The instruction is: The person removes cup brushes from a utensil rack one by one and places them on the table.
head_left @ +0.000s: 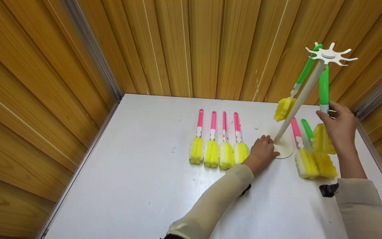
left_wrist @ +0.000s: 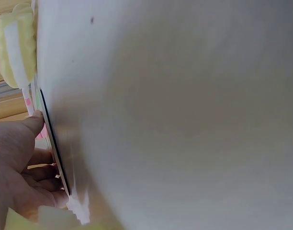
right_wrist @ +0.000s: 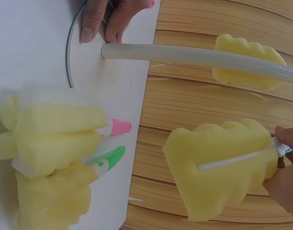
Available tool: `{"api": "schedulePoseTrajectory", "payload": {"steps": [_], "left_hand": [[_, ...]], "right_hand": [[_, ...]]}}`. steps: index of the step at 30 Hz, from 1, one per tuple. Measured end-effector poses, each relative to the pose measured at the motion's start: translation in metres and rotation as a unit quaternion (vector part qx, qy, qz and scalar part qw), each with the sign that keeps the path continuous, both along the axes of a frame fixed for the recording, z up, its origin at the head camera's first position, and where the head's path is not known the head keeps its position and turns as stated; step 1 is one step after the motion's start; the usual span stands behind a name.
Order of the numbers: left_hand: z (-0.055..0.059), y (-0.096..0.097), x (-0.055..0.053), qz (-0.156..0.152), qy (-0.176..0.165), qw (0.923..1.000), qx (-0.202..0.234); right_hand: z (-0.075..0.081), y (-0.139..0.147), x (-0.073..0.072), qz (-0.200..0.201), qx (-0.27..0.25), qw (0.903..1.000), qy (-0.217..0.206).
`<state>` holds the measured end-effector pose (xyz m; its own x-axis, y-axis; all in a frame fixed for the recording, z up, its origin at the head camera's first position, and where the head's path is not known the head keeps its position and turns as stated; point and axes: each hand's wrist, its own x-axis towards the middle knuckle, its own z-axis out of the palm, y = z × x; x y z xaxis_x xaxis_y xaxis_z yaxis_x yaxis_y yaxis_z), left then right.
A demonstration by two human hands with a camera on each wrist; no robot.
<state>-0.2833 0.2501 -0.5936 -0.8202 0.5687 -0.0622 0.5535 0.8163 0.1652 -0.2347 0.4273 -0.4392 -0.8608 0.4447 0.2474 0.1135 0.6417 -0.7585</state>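
Observation:
In the head view, my left hand presses on the round white base of a stand. A pole rises from it to a top ring of white hooks. My right hand pinches a sponge brush by the lower part of its green handle, with the handle's upper end just below the hooks. Whether it is hooked on is hard to tell. Its yellow sponge shows in the right wrist view. Another green-handled brush hangs from the hooks on the pole's left.
Several pink-handled sponge brushes lie in a row left of the base. To its right lie a pink-handled brush and a green-handled one, sponges touching. Wood-panelled walls enclose the white table.

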Motion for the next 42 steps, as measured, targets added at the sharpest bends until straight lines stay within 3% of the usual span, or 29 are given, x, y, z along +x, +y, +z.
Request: {"api": "schedulePoseTrajectory", "payload": {"steps": [9,19,30,42], "left_hand": [[0.0,-0.001,0.001,-0.003,0.017,0.9998,-0.008],[0.002,-0.001,0.001,-0.006,0.024,0.9996,-0.016],[0.0,-0.001,0.0,-0.01,0.036,0.9992,-0.017],[-0.001,0.0,0.001,-0.007,0.026,0.9995,-0.015]], "right_hand": [[-0.001,0.001,0.002,-0.013,0.02,0.9997,0.007],[-0.002,0.002,0.001,-0.049,-0.01,0.9985,0.02],[-0.009,0.007,0.007,-0.041,0.008,0.9988,0.024],[-0.022,0.028,0.017,-0.028,0.08,0.9958,-0.035]]}}
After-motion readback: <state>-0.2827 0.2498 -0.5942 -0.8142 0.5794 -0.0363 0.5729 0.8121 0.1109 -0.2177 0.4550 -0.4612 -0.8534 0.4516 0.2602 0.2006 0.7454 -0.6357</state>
